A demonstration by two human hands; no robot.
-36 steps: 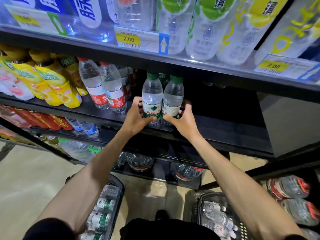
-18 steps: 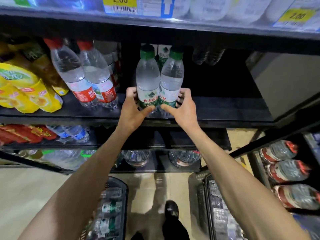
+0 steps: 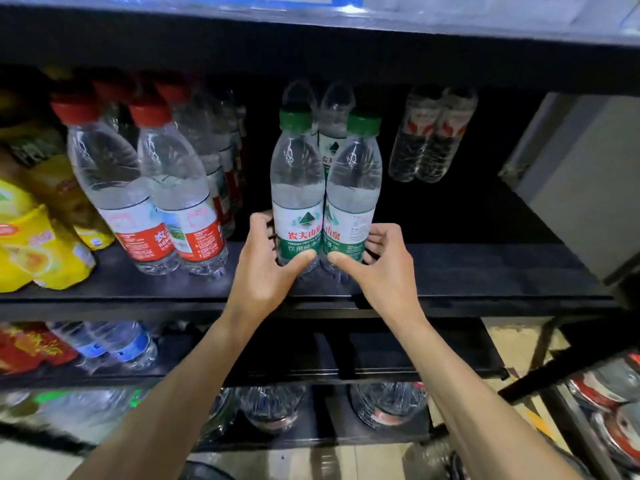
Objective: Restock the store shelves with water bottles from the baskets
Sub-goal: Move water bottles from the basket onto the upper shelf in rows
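green caps mark the two water bottles at centre: the left green-capped bottle [image 3: 298,188] and the right green-capped bottle [image 3: 351,199] stand upright, side by side and touching, on the black middle shelf [image 3: 485,271], a little back from its front edge. each carries a green-and-white label with a mountain mark and red characters.

the left hand [image 3: 266,268] wraps the lower label of the left green-capped bottle, its fingers curled round the outer side and its thumb laid across the front. the right hand [image 3: 384,268] holds the right green-capped bottle in mirror fashion, and the two thumb tips lie close together. both forearms reach up from the lower edge of the view.

directly behind the pair stand further bottles of the same make [image 3: 334,133], in a row running toward the back. to the left, apart from the hands, stand rows of upright red-capped bottles [image 3: 145,188] with red labels, and beyond them yellow drink packs [image 3: 38,244] at the left end of the shelf. at the back right, two clear bottles with red-marked labels [image 3: 433,140] stand close together.

the upper shelf [image 3: 311,46] overhangs the scene. the lower shelf [image 3: 381,358] bears blue-labelled bottles [image 3: 117,344] at its left. below it, clear bottles [image 3: 273,403] show, blurred. at lower right, a side rack holds red-ended bottles [image 3: 609,386].
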